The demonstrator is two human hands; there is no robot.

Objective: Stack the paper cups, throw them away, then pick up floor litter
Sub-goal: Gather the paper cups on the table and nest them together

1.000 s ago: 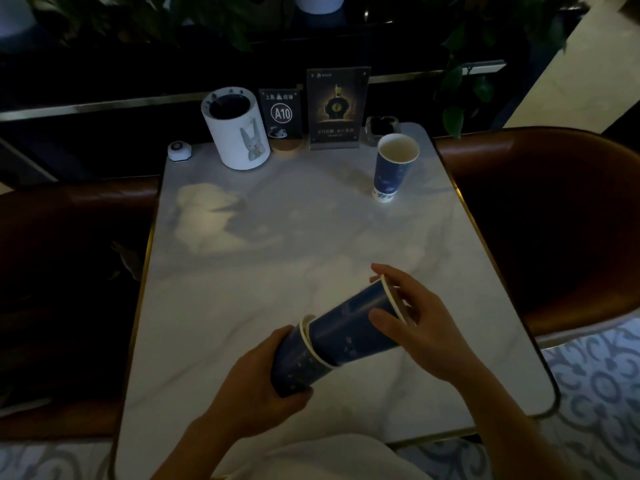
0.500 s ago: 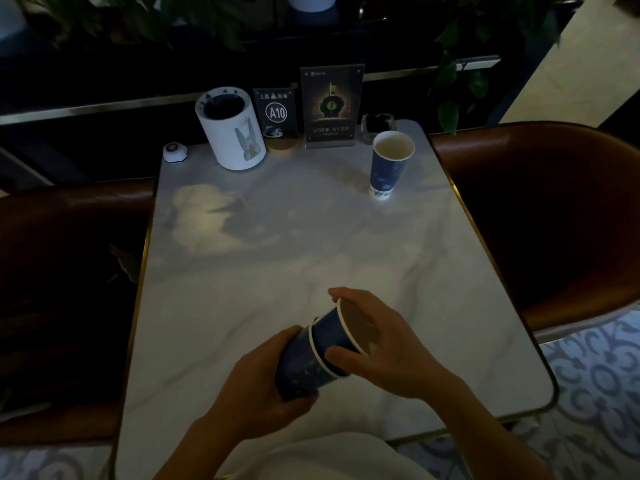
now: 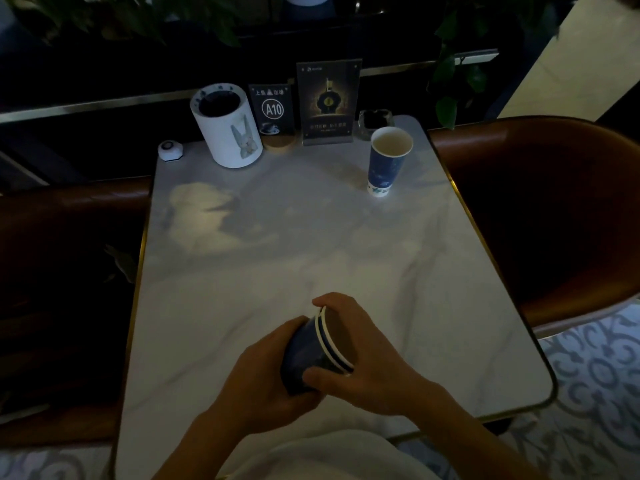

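Two dark blue paper cups (image 3: 313, 351) are nested one inside the other, lying tilted over the near part of the marble table (image 3: 311, 244), their white rims almost together. My left hand (image 3: 263, 382) grips the base end of the outer cup. My right hand (image 3: 367, 355) covers the rims and mouth, fingers wrapped over the top. A third blue paper cup (image 3: 386, 161) stands upright near the table's far right corner, apart from both hands.
At the table's far edge stand a white cylindrical holder with a rabbit picture (image 3: 227, 126), a small white call button (image 3: 170, 150), an A10 table sign (image 3: 273, 114), a dark menu stand (image 3: 327, 102) and a glass ashtray (image 3: 375, 121). Brown seats (image 3: 554, 209) flank the table; patterned floor (image 3: 595, 375) lies at right.
My right hand has pushed the inner cup deeper into the outer one, until the two rims nearly meet. The far cup has not moved.
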